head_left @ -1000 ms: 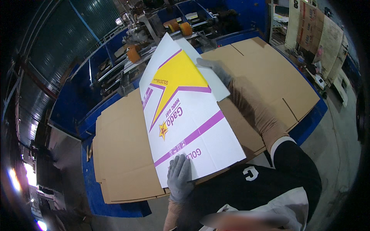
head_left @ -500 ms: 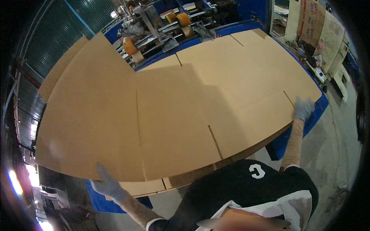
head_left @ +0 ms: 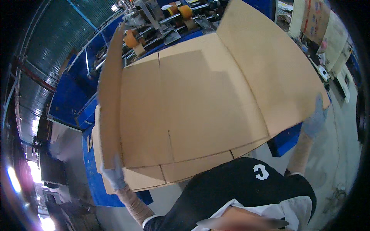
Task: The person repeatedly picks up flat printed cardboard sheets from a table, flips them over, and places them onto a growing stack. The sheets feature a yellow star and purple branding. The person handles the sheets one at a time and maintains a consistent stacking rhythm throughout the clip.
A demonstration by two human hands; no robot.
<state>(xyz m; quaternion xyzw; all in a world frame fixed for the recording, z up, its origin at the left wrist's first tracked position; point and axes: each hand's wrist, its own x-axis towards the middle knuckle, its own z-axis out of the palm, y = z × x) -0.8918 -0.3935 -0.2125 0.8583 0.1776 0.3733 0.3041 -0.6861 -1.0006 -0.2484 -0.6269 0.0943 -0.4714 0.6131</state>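
A large brown cardboard sheet (head_left: 192,111) spreads across the middle, creased and slotted, with its two end panels raised. My left hand (head_left: 114,177), gloved in light grey, grips the near lower edge of the steep left panel (head_left: 111,96). At the near outer corner of the right panel (head_left: 269,65), which leans outward, my gloved right hand (head_left: 316,120) is closed on the edge. Both hands are somewhat blurred, and part of their fingers is hidden by the board. Under the sheet lies more flat cardboard (head_left: 200,166), its near edge showing.
Beyond the sheet stands a blue machine with metal shafts and orange rollers (head_left: 131,38). A blue table surface (head_left: 90,169) shows at the left and beneath the right panel. Farther right are a printed cardboard piece (head_left: 316,21) and a pale cabinet. Concrete floor (head_left: 331,165) lies at right.
Both end panels have swung up from the sheet, the left one now steeper. The sheet's left end has shifted right, uncovering the blue machine side. My right hand moved slightly outward; my left moved slightly right.
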